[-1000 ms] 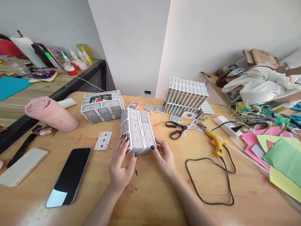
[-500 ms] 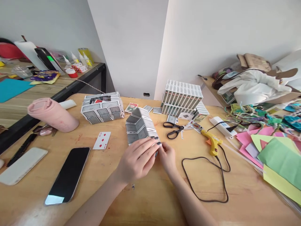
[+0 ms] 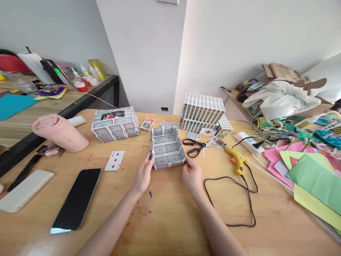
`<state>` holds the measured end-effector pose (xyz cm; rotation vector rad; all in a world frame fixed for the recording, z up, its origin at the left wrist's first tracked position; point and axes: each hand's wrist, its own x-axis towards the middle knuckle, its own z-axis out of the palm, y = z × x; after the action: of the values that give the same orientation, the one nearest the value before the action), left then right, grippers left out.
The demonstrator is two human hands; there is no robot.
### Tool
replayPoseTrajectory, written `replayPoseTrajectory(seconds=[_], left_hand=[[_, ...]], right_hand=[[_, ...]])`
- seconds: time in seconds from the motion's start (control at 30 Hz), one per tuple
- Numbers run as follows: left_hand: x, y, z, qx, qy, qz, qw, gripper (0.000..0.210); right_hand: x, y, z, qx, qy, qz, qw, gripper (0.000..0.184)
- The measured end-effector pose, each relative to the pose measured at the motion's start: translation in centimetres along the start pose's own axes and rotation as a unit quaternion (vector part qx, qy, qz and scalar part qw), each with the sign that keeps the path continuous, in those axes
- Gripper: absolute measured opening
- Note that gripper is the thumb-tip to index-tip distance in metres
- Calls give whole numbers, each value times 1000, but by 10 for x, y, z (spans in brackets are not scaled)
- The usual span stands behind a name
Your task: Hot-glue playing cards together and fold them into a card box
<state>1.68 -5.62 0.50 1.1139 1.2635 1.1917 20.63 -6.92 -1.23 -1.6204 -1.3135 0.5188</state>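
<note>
An open-topped box made of playing cards (image 3: 167, 148) is held between my two hands at the middle of the table. My left hand (image 3: 143, 176) grips its left side near the front corner, thumb on the outside. On the right front corner, my right hand (image 3: 192, 174) has its fingers closed. The inside of the box faces me and shows grey card backs. Black-handled scissors (image 3: 195, 146) lie just right of the box. Behind it are a red-and-green card pack (image 3: 147, 124) and several loose cards (image 3: 165, 123).
A larger card-built box (image 3: 115, 124) stands at the back left, and stacked card packs (image 3: 203, 110) at the back right. A yellow glue gun (image 3: 238, 160) trails its cord on the right. A phone (image 3: 77, 199), a single card (image 3: 114, 160) and a pink roll (image 3: 61, 133) lie left.
The card box was tilted up on edge; now it is turned with its open top showing. My left hand has moved from the near right edge to the left side.
</note>
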Motion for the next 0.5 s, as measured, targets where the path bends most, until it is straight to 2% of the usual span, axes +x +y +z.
replayPoseTrajectory(seconds=[0.1,0.17,0.23,0.3,0.4,0.5], left_hand=[[0,-4,5,33,23,18,999,49],[0,-5,7,88,60,29,994,44],[1,-5,6,128,86,34,987,44],[2,-4,4,142,105,40,983,44],[1,-1,-1,174,108,54,977,36],[-2,3,-6,204,92,74,972,29]], right_hand=[[-1,0,1,-60,-4,-79,995,48],[1,2,2,-88,-8,-101,991,49],[2,3,2,-86,-4,-93,992,47],[1,2,4,-56,26,-64,996,39],[-9,-6,10,-14,72,-35,997,23],[-28,-19,22,12,36,-71,997,15]])
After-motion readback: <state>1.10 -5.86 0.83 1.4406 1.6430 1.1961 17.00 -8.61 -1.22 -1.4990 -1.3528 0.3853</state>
